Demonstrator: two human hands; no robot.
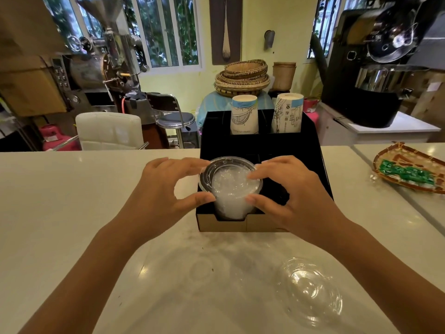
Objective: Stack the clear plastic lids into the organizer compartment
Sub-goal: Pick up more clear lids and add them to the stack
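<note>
A black organizer [310, 150] stands on the white counter straight ahead. In its front left compartment sits a stack of clear plastic lids [230, 186], rising above the rim. My left hand [166, 189] grips the stack from the left, thumb on its near side and fingers on its far rim. From the right, my right hand [286, 191] holds the same stack, thumb in front and fingertips on top. One more clear lid [310, 290] lies flat on the counter at the near right, apart from both hands.
Two stacks of printed paper cups [244, 114] [287, 113] stand upside down in the organizer's back compartments. A woven tray [409, 169] with green packets lies at the right. The counter's far edge runs behind the organizer; chairs and coffee machines stand beyond it.
</note>
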